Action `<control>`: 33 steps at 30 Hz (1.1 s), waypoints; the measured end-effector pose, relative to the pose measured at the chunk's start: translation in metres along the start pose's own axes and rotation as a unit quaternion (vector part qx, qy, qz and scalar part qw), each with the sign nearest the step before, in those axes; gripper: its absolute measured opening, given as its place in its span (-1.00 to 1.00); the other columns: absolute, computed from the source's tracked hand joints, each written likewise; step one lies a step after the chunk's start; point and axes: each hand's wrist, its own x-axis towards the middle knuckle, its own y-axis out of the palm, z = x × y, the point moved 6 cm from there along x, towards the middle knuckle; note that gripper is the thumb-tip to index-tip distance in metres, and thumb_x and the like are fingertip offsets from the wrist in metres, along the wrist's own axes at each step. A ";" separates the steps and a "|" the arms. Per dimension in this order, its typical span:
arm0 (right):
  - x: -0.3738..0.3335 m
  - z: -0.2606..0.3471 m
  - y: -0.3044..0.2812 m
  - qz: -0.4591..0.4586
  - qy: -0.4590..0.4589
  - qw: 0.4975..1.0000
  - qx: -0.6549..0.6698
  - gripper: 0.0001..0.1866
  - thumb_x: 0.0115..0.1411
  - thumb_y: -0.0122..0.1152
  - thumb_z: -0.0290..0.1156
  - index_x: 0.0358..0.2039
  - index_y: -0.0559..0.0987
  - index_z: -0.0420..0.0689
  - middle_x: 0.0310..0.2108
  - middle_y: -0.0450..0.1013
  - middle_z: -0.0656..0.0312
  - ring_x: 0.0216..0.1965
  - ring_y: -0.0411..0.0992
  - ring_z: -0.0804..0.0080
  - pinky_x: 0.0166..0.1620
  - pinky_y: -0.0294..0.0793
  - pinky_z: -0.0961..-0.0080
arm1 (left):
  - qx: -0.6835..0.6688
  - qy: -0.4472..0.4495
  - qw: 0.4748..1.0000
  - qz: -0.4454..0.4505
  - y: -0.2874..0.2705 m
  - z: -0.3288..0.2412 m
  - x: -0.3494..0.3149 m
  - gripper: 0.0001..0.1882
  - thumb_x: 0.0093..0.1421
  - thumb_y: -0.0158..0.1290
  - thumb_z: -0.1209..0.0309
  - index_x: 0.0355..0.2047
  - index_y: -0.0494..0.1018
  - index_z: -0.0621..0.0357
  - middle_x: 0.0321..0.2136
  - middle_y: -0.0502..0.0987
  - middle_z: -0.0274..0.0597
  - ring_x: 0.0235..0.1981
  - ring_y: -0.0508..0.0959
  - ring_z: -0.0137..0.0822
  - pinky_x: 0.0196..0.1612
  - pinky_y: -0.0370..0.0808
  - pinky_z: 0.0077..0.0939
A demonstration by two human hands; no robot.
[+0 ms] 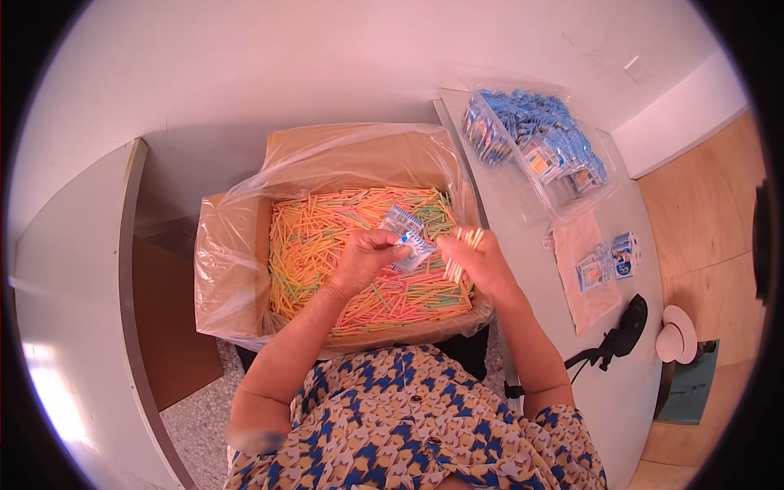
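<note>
Over a carton full of thin pastel sticks (327,269), my left hand (363,260) pinches a small clear plastic bag (415,251) with blue print. My right hand (483,263) is closed around a small bunch of pale sticks (455,269). Its thumb and forefinger reach the bag's right side; whether they grip the film is too small to tell. Another clear bag with blue print (400,219) shows just beyond my left fingers, and I cannot tell if it is separate. The sticks in the carton are yellow, pink, orange and green, lying loose in a jumbled layer.
Clear plastic film lines the cardboard carton (232,269). On the right-hand table, a clear tub (539,155) holds many blue-printed packets. Nearer lie a pink cloth (584,302), packets (594,271) and a black clamp-like device (627,325). A grey panel (73,302) stands left.
</note>
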 end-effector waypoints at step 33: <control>0.023 0.026 -0.005 -0.103 -0.071 0.991 0.049 -0.74 0.21 0.18 -0.35 -0.60 0.48 -0.15 -0.71 0.35 0.41 -0.69 0.28 0.75 -0.64 0.19 0.70 | 0.061 -0.022 0.997 -0.037 -0.005 0.007 0.003 -0.96 0.13 0.13 0.58 -0.40 0.58 0.23 -0.50 0.54 -0.43 -0.46 0.46 -0.62 -0.35 0.44 -0.68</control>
